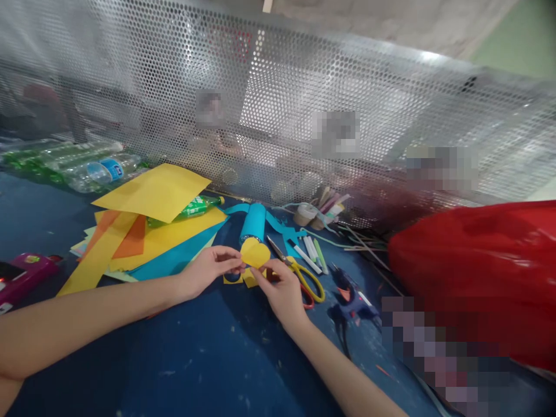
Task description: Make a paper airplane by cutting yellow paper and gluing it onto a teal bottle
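Note:
A small yellow paper piece (255,253) with a rounded, heart-like outline is pinched between both hands. Thumb and fingers of my left hand (206,271) close on its left edge, while my right hand (284,292) grips its lower right edge. Just behind it lies a blue paper-wrapped cylinder (253,222) with blue strips to either side. Below the held piece, yellow paper offcuts (252,278) rest on the blue table. Beside my right hand are scissors with yellow handles (313,282); a red handle (308,296) shows partly behind that hand.
Coloured paper sheets (158,191) cover a green bottle (200,207) on the left. Clear bottles (98,172) lie further back. A blue glue gun (357,300), white and green sticks (310,249) and a red bag (473,272) are at right. A perforated metal screen (278,87) borders the back.

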`<state>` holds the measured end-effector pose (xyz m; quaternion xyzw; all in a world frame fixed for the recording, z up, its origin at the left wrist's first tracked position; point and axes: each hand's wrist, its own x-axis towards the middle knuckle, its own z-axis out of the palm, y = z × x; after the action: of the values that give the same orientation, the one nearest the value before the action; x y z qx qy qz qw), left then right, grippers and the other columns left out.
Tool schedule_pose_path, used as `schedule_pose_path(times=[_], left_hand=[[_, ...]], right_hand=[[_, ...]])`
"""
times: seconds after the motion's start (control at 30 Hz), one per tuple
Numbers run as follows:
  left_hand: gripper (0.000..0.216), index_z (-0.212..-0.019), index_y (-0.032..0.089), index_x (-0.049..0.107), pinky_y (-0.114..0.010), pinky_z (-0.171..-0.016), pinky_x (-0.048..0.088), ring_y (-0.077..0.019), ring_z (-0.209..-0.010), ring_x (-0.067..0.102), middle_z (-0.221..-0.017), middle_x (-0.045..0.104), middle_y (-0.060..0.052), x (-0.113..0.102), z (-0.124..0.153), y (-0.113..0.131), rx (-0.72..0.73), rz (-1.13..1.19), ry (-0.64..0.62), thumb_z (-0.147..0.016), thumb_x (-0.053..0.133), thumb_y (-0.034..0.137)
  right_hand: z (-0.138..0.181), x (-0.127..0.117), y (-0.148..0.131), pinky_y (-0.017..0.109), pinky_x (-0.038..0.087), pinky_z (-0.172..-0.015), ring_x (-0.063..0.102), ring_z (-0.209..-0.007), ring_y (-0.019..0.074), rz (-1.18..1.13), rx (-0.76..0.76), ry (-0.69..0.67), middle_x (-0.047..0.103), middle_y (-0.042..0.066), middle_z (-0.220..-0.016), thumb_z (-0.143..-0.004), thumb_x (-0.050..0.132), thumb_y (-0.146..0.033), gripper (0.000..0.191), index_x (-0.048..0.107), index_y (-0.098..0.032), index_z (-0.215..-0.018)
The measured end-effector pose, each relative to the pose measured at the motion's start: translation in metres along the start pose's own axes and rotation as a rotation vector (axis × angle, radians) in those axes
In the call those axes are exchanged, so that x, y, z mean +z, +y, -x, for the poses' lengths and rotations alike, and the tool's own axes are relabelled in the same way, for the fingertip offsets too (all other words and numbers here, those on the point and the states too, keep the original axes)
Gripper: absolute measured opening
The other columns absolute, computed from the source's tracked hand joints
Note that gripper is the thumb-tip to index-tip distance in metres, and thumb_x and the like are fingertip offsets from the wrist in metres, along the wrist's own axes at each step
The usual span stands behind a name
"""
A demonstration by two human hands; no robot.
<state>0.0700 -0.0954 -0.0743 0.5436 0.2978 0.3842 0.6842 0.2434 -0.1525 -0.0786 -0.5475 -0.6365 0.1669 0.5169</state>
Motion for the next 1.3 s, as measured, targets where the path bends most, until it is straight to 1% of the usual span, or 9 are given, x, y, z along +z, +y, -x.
schedule_pose_path(times=[0.1,0.27,0.4,0.67,0.83,0.97,1.03,1.13,1.3], left_hand=[[0.022,-0.084,0.014,0.065,-0.029,-0.076,0.049,-0.0143,-0.076,0.064,-0.079,0.07,-0.004,0.001,0.001,0.0036,0.022,-0.05,-0.02,-0.075,0.07,0.034],[0.02,-0.089,0.016,0.065,-0.029,-0.077,0.049,-0.0138,-0.076,0.064,-0.081,0.07,-0.002,0.0007,0.0019,0.0043,0.055,-0.097,-0.032,-0.076,0.068,0.031],[0.02,-0.09,0.017,0.066,-0.03,-0.08,0.048,-0.0153,-0.081,0.064,-0.085,0.07,-0.003,-0.0003,0.0028,0.005,0.065,-0.158,-0.05,-0.076,0.068,0.031],[0.022,-0.086,0.015,0.068,-0.03,-0.076,0.05,-0.0148,-0.073,0.063,-0.079,0.07,-0.003,0.0004,0.002,0.0057,0.071,-0.186,-0.067,-0.074,0.069,0.033],[0.021,-0.087,0.015,0.068,-0.03,-0.078,0.05,-0.0146,-0.075,0.064,-0.079,0.07,-0.003,0.0013,0.0025,0.0052,0.052,-0.165,-0.082,-0.074,0.069,0.032],[0.019,-0.088,0.015,0.067,-0.032,-0.079,0.05,-0.0145,-0.077,0.064,-0.082,0.07,-0.003,0.0018,0.0026,0.0051,0.043,-0.18,-0.084,-0.075,0.069,0.028],[0.019,-0.089,0.016,0.067,-0.032,-0.079,0.05,-0.0149,-0.078,0.064,-0.085,0.069,-0.003,0.002,0.0029,0.0048,0.053,-0.186,-0.076,-0.074,0.069,0.026],[0.017,-0.091,0.017,0.066,-0.031,-0.075,0.05,-0.015,-0.079,0.061,-0.088,0.067,-0.004,0.0017,0.0045,0.0056,0.148,-0.289,-0.068,-0.076,0.066,0.026],[0.014,-0.09,0.02,0.066,-0.027,-0.068,0.049,-0.0134,-0.076,0.056,-0.084,0.06,-0.002,-0.0016,0.0063,0.0093,0.357,-0.541,-0.068,-0.081,0.062,0.029]], right_hand=[[-0.0005,-0.0021,-0.0021,0.025,0.039,-0.052,0.045,-0.055,0.0121,0.085,-0.082,0.036,0.053,-0.002,-0.066,-0.077,0.065,-0.027,0.019,0.054,-0.02,-0.062],[0.0002,-0.0022,-0.0035,0.024,0.037,-0.051,0.044,-0.055,0.0119,0.093,-0.108,0.019,0.048,-0.003,-0.062,-0.079,0.063,-0.025,0.02,0.052,-0.021,-0.062],[0.0011,-0.0013,-0.0043,0.024,0.037,-0.052,0.045,-0.056,0.012,0.059,-0.097,-0.004,0.05,-0.003,-0.065,-0.079,0.062,-0.022,0.014,0.055,-0.02,-0.067],[0.0001,-0.0021,-0.0057,0.024,0.036,-0.051,0.042,-0.055,0.0115,0.057,-0.109,-0.004,0.046,-0.004,-0.063,-0.078,0.064,-0.024,0.025,0.048,-0.021,-0.06],[-0.0002,-0.0015,-0.0056,0.024,0.036,-0.049,0.043,-0.054,0.0116,0.017,-0.099,-0.027,0.045,-0.003,-0.062,-0.079,0.062,-0.025,0.017,0.054,-0.02,-0.064],[-0.0002,-0.0014,-0.0052,0.023,0.037,-0.048,0.042,-0.053,0.0108,-0.015,-0.064,-0.017,0.045,-0.004,-0.063,-0.078,0.063,-0.026,0.021,0.051,-0.02,-0.061],[-0.0003,-0.0015,-0.0052,0.024,0.037,-0.048,0.043,-0.053,0.0112,-0.015,-0.06,-0.034,0.046,-0.003,-0.063,-0.078,0.063,-0.027,0.017,0.055,-0.02,-0.064],[-0.0001,-0.0014,-0.0058,0.024,0.037,-0.049,0.044,-0.055,0.0119,-0.009,-0.062,-0.058,0.048,-0.003,-0.064,-0.079,0.062,-0.027,0.011,0.06,-0.02,-0.071],[0.0007,-0.0006,-0.0077,0.023,0.036,-0.049,0.043,-0.054,0.0114,0.01,-0.069,-0.046,0.047,-0.003,-0.062,-0.079,0.063,-0.027,0.015,0.058,-0.02,-0.066]])
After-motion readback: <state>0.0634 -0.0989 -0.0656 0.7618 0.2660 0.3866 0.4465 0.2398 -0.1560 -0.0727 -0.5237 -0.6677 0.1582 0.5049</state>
